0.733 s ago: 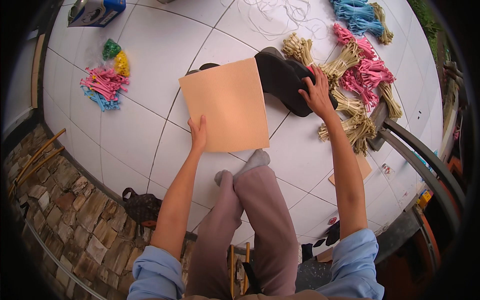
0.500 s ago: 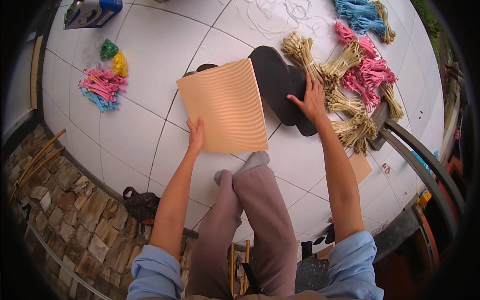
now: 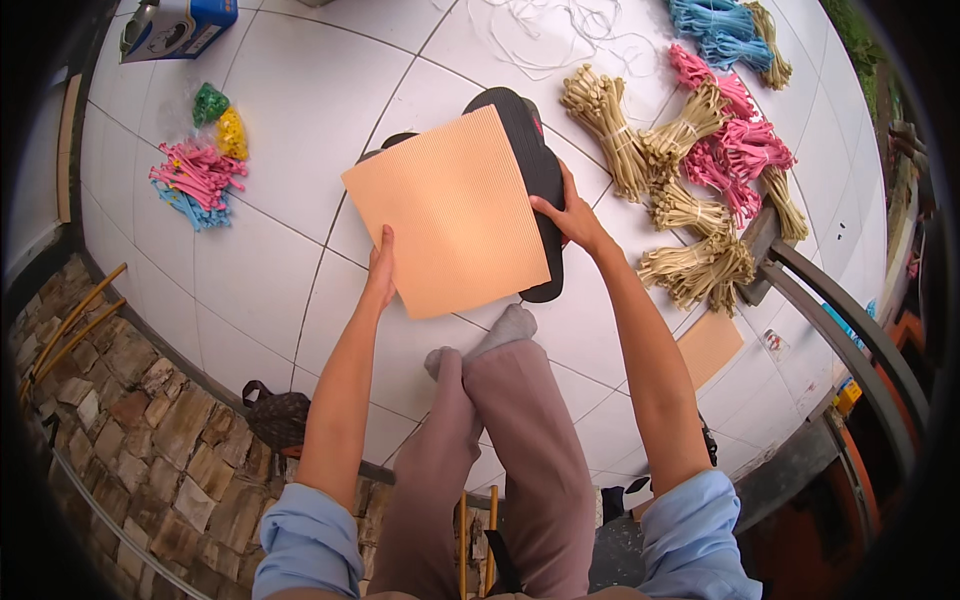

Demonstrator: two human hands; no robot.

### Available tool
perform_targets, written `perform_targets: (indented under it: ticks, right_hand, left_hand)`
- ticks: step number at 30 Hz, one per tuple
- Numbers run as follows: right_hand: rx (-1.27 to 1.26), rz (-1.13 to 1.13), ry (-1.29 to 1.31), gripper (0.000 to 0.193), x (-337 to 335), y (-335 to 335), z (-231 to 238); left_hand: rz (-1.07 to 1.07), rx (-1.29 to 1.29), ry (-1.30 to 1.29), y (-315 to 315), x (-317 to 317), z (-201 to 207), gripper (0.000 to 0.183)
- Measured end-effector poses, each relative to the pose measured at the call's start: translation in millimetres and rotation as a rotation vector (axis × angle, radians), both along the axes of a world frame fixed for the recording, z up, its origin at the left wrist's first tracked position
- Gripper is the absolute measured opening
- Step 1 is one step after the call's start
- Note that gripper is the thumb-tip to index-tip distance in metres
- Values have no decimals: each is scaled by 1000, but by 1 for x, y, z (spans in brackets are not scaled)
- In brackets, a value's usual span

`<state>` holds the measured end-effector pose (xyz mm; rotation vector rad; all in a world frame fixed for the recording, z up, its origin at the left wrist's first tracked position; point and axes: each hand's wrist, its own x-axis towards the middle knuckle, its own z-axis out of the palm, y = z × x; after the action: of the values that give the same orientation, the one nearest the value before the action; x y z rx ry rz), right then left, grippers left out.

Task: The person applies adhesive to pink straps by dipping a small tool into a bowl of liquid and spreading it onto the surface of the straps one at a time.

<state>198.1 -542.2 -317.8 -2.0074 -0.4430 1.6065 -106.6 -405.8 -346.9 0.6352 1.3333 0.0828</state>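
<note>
A square peach sheet with fine ribs (image 3: 450, 215) lies tilted in front of me, over part of some black flat pieces with rounded ends (image 3: 541, 185), shaped like shoe soles. My left hand (image 3: 382, 268) grips the sheet's left edge, thumb on top and fingers hidden beneath. At the sheet's right side, my right hand (image 3: 575, 218) clasps the outer edge of the black pieces, its thumb resting on top. More black rounded ends (image 3: 398, 140) stick out past the sheet's far left edge. How many pieces are stacked below cannot be seen.
Tied bundles of beige cords (image 3: 612, 135), pink cords (image 3: 755, 143) and blue cords (image 3: 712, 20) lie to the right. Loose pink and blue pieces (image 3: 195, 175) sit at left near a blue tin (image 3: 185, 28). A metal rail (image 3: 830, 300) stands at right; my legs are below.
My right hand has drawn the black pieces leftward, further under the sheet and away from the beige bundles. The sheet has turned slightly and shifted a little nearer.
</note>
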Motion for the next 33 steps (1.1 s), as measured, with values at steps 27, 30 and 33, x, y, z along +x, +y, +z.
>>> perform_targets:
  ticks: [27, 30, 33]
  right_hand:
    - [146, -284, 348, 82, -37, 27, -8]
    - [147, -224, 353, 79, -14, 70, -5]
    - [205, -240, 318, 78, -9, 91, -6]
  left_hand:
    - [-101, -7, -114, 17, 25, 13, 70]
    - [-18, 6, -137, 49, 41, 9, 71]
    - [-59, -5, -192, 83, 57, 15, 72]
